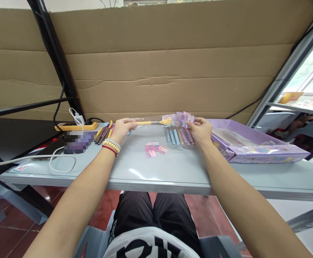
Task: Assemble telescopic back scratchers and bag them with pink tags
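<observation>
A yellow back scratcher [144,123], with a metal shaft and a claw-shaped head, is stretched between my hands inside a clear plastic bag [156,119]. My left hand [122,129] pinches it at the handle end. My right hand [200,129] is closed on the other end of the bag, by a pink-purple card [188,120]. Below that lie several bagged pieces with blue, brown and purple handles [176,136]. A few loose pink cards [153,144] sit on the table between my arms. Beside my left hand lies a bundle of coloured handles [102,134].
A purple open box [269,153] stands on the right of the grey table [156,173]. On the left are a yellow-edged power strip [88,126], a white cable [62,170] and a blurred-out patch [78,142]. Cardboard [167,68] walls off the back.
</observation>
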Demonstrator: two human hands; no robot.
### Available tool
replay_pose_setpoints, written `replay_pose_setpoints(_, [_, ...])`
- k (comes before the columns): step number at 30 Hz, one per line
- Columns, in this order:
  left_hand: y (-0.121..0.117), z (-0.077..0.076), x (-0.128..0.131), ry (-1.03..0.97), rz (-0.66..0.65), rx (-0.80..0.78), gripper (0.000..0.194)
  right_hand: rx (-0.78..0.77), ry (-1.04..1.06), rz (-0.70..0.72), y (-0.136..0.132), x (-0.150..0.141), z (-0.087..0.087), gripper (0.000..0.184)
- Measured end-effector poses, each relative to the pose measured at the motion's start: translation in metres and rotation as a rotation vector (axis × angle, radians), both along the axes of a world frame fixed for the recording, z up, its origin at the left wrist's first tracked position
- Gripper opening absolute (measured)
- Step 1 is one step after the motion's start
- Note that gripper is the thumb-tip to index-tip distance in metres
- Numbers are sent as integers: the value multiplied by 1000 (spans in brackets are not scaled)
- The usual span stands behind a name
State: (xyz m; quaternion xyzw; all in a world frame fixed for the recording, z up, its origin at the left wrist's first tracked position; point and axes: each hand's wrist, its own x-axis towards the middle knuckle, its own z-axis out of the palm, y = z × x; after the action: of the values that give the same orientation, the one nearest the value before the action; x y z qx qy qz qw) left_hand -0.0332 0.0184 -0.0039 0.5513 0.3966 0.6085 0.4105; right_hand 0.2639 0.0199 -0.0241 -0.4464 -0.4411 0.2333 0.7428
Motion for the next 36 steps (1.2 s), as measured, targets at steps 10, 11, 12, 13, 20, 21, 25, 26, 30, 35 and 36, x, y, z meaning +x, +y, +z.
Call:
replay_pose_setpoints(10, [1,0,-1,-89,-40,-13,31,-10,-65,-14,-10,-4,6,46])
replay_pose_setpoints(11, [1,0,-1,-96,-38,-16,31,-10,-71,11,-10,-5,6,47])
replay_pose_setpoints(12, [1,0,-1,-102,-35,-19,31,-10,-73,42,-10,-5,5,48])
replay_pose_setpoints(13, [0,1,-1,-107,-32,-23,31,-12,-72,71,-10,-5,5,48])
replay_pose_setpoints(20, [1,1,-1,-110,-23,-34,31,-66,-32,148,-2,-4,0,34])
replay_pose_setpoints(21, [1,0,-1,-107,-25,-34,31,-75,-39,143,-1,-4,0,32])
replay_pose_setpoints(25, [0,1,-1,-101,-33,-31,31,-93,-42,110,-2,-5,1,23])
replay_pose_setpoints(26, [0,1,-1,-100,-33,-30,31,-99,-39,106,-4,-6,1,22])
replay_pose_setpoints(30, [0,1,-1,-89,-39,-30,32,-112,-48,90,-10,-8,5,22])
replay_pose_setpoints(35, [1,0,-1,-92,-61,-23,33,-117,-43,79,-14,-10,7,25])
replay_pose_setpoints(36, [1,0,-1,-94,-60,-24,33,-121,-40,82,-14,-10,7,27])
